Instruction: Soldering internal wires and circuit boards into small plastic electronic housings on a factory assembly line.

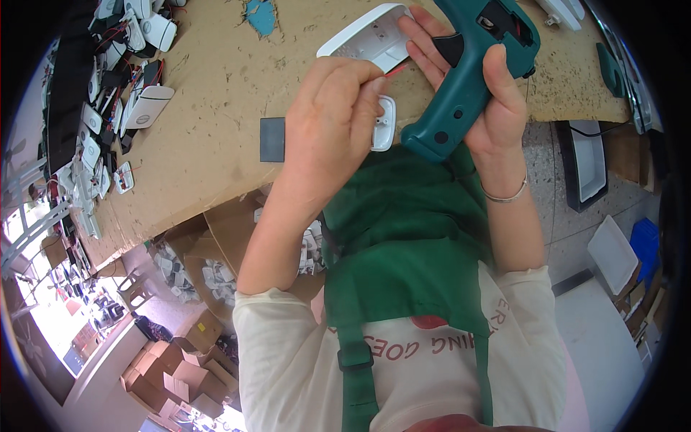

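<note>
Two hands work a white plastic part and a glue gun over a cardboard-covered bench.

The left hand (332, 119) is closed on a small white oval plastic piece (384, 123) pinched at its fingertips, a thin red wire (394, 70) showing just above them. The right hand (481, 90) is clenched around the handle of a teal plastic glue gun (468, 68), while its fingers also steady a larger white rounded plastic housing (371, 37) that lies just above the small piece. Both parts sit near the front edge of the brown cardboard bench top (216, 93). A dark grey square pad (272, 140) lies just left of the left hand; a heap of white housings with red and black wires (119, 86) is well apart at the bench's left.
</note>
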Motion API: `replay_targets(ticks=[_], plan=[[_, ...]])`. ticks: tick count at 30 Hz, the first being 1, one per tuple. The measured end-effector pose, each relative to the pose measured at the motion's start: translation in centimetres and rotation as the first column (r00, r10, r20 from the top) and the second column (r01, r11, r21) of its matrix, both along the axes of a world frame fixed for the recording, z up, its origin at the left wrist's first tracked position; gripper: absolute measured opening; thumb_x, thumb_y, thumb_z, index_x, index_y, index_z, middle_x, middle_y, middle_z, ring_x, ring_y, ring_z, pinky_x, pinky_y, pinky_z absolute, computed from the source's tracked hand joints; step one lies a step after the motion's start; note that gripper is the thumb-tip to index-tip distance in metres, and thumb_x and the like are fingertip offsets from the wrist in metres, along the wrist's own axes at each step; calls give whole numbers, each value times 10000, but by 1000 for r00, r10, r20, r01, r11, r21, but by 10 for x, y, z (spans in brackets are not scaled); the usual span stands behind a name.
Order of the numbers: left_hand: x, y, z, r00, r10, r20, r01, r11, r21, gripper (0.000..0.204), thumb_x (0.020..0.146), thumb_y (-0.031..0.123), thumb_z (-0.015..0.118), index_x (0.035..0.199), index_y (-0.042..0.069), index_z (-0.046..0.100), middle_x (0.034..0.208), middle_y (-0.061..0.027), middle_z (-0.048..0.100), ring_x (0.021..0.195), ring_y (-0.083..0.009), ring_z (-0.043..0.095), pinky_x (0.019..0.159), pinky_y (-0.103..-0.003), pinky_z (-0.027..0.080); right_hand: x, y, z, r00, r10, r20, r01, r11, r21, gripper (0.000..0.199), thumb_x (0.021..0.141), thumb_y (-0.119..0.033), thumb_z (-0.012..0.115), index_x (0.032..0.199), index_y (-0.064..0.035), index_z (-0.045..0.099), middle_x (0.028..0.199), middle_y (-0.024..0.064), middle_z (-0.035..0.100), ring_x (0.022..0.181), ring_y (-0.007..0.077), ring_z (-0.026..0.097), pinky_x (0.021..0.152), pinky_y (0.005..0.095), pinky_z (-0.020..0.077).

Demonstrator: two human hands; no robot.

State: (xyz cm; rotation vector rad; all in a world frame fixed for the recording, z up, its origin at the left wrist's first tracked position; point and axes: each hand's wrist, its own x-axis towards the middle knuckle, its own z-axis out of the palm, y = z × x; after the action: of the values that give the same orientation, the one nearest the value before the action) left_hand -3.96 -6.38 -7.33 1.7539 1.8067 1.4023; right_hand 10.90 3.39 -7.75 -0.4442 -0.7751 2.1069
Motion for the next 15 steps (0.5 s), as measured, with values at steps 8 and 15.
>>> replay_targets(ticks=[8,15], plan=[[2,13,-6,972,79,-222,-48,988,145,95,832,9,641,924,0,618,946,-125,563,815,-295,588,675,-372,500,0,1,2,999,6,31,-7,1000,18,761,907,-389,616,1455,15,275,1470,194,363,1365,326,364,1141,420,294],[10,19,-2,983,35,-178,-3,985,175,132,756,34,699,884,15,671,979,-131,567,872,-308,573,727,-395,459,-23,48,-75,582,509,-634,-147,833,534,763,896,-365,641,1452,14,282,1464,194,371,1348,331,388,1134,425,304]])
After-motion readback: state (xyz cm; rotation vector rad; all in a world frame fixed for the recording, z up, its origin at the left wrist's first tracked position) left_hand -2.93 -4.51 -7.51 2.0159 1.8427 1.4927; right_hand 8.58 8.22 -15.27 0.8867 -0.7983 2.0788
